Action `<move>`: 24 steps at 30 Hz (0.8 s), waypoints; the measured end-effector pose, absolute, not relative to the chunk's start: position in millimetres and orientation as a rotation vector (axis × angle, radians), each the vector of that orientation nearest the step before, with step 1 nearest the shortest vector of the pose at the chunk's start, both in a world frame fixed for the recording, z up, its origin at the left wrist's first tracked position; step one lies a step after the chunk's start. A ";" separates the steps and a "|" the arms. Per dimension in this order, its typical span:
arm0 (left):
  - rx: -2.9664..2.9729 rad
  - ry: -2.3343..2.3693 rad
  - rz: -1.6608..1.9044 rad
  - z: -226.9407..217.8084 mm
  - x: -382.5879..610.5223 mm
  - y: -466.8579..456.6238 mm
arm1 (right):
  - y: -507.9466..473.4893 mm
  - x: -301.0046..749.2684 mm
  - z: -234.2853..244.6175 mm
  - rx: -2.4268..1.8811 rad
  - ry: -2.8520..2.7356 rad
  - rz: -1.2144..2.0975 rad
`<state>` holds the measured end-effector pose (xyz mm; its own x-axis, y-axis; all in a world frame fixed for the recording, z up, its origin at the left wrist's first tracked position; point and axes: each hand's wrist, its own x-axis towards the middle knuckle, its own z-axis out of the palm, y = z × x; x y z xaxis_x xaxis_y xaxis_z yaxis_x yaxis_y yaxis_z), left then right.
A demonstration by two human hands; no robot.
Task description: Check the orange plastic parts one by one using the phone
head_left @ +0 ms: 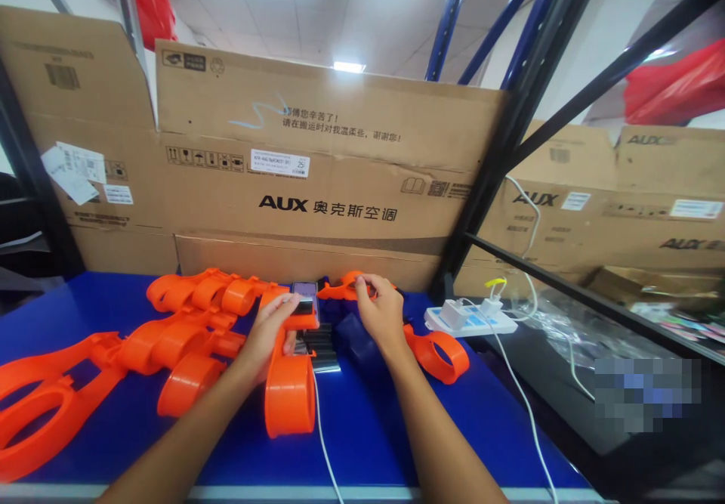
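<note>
My left hand (272, 330) is curled around the upper end of an orange plastic handle part (290, 383) that lies on the blue table (368, 428), its fingertips by a small dark block (306, 306). My right hand (382, 311) pinches another orange plastic part (348, 286) just behind it. A phone (304, 289) stands between the hands. A stack of flat metal-edged pieces (322, 345) lies under the hands. An orange ring-shaped part (439, 353) rests right of my right wrist.
Several more orange handle parts (170, 338) cover the left of the table. Cardboard boxes (317, 179) wall off the back. A white power strip (470, 319) with chargers and cables sits to the right, beside a dark steel rack frame (510, 126).
</note>
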<state>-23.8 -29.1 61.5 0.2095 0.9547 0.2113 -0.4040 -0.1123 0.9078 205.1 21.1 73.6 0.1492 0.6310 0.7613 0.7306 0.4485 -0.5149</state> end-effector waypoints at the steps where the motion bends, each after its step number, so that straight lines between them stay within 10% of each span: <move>1: 1.134 0.653 1.290 59.3 -24.5 -26.4 | 16.6 202.4 74.8 -1.193 -1.544 -0.096; 24: 0.984 0.584 1.231 60.1 -39.1 -10.1 | -24.0 164.7 74.2 -0.774 -1.866 0.125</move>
<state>-39.1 -10.1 60.1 0.2705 0.9538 0.1306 -0.5020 0.0240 0.8645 164.7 -24.0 74.2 -0.2277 0.5626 0.7948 0.4517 0.7841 -0.4256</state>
